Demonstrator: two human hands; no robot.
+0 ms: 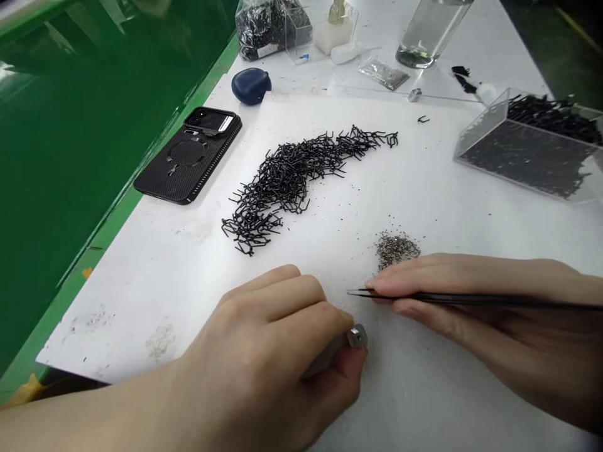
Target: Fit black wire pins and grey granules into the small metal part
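Observation:
My left hand (282, 339) is closed, pinching a small silvery metal piece (358, 336) with a hole in it between thumb and forefinger. In my right hand (480, 314) is a pair of thin black tweezers (452, 300), its tips pointing left and lying just above the metal piece, slightly apart. Nothing can be made out between the tips. Just beyond my right fingertips lies a little heap of tiny brownish metal bits (396, 248). Farther off, a long pile of small black forked pieces (292, 172) spreads over the white sheet (330, 251).
A black phone (188, 154) and a dark blue case (251, 86) lie at the left. At the right stands a clear box (522, 150) of black pieces. Toward the back are a glass of clear liquid (431, 31), a small plastic bag (384, 73) and a larger bag (261, 31).

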